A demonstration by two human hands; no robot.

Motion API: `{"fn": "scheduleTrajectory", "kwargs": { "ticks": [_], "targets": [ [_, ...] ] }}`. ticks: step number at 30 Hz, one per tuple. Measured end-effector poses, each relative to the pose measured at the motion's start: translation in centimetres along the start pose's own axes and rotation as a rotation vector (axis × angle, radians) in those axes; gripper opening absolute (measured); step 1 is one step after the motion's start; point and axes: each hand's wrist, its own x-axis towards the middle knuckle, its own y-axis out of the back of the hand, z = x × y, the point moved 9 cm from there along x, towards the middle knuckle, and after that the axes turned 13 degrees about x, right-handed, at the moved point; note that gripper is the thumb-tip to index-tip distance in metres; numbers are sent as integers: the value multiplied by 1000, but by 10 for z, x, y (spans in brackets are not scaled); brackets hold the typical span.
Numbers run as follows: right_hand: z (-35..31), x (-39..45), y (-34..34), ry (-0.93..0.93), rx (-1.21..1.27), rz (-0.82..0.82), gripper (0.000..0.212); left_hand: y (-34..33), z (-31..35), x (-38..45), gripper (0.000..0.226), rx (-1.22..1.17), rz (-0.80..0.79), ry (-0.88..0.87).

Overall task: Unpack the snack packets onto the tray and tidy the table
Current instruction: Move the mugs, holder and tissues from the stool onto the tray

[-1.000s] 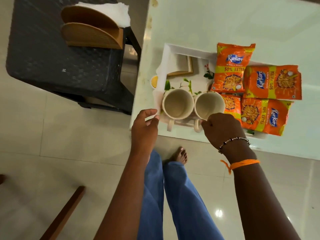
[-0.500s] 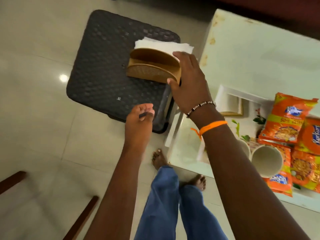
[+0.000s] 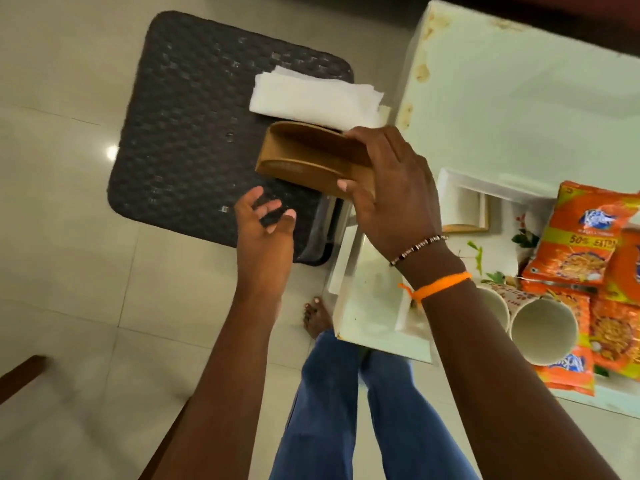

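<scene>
My right hand (image 3: 391, 192) grips the right end of a brown napkin holder (image 3: 304, 157), lifted just above the dark woven stool (image 3: 194, 147). A stack of white napkins (image 3: 311, 98) lies on the stool behind the holder, apart from it. My left hand (image 3: 265, 233) hovers open just below the holder, fingers spread, holding nothing. Several orange snack packets (image 3: 575, 247) lie on the white tray (image 3: 460, 181) on the table at the right, beside two cream mugs (image 3: 543, 327).
The white table (image 3: 526, 109) fills the upper right, its near corner by my right forearm. My legs in blue jeans (image 3: 346, 410) and a bare foot stand on the tiled floor. A wooden chair part (image 3: 20, 372) pokes in at the lower left.
My right hand left the mugs, reached across to the stool and took the napkin holder, lifting it off the napkins. My left hand opened below it. The view swung left.
</scene>
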Motion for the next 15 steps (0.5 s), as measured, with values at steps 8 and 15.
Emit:
{"fn": "scheduleTrajectory", "kwargs": {
  "ticks": [8,15],
  "targets": [
    [85,-80,82,-100,173,83,43,-56,20,-45,42,67,-36,-126],
    [164,-106,119,-179,160,-73,45,-149,21,-91,22,320,-355,-107]
  ]
}}
